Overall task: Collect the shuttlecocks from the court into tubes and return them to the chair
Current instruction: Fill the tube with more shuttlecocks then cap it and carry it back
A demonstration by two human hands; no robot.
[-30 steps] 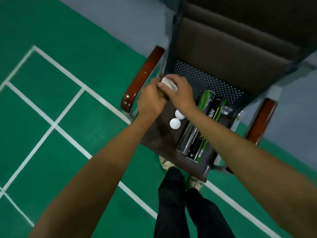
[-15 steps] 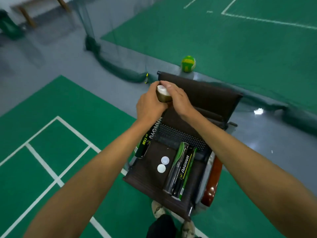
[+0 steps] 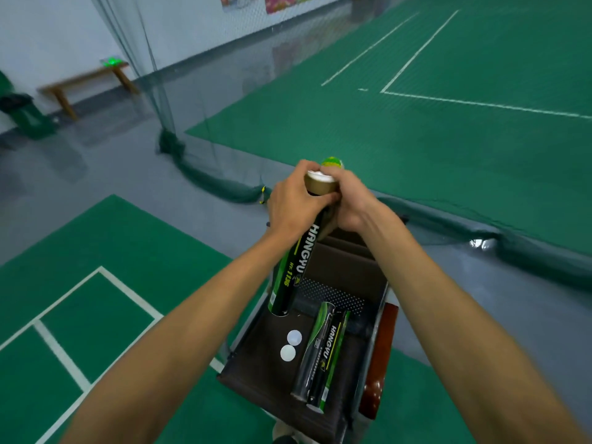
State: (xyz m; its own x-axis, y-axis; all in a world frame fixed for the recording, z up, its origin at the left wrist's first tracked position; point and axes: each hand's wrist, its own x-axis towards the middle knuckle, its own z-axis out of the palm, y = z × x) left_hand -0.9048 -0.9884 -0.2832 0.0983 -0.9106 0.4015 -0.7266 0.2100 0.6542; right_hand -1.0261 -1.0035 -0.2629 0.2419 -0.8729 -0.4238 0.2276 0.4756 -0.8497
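I see the held tube (image 3: 294, 267) above the chair (image 3: 256, 366) seat, its long axis near upright but leaning: capped top end up and away, bottom end down by the seat's rear left. Grip: the left hand (image 3: 290, 208) is wrapped round its upper part and the right hand (image 3: 352, 205) is curled round the top at the white cap (image 3: 320, 177), both clamped on it. White "HANGYU" runs lengthwise; I can't read the yellow line beside it for sure. On the seat, two more tubes (image 3: 315, 347) lie side by side, one marked "HANGYU", with two white discs (image 3: 287, 353) just left of them.
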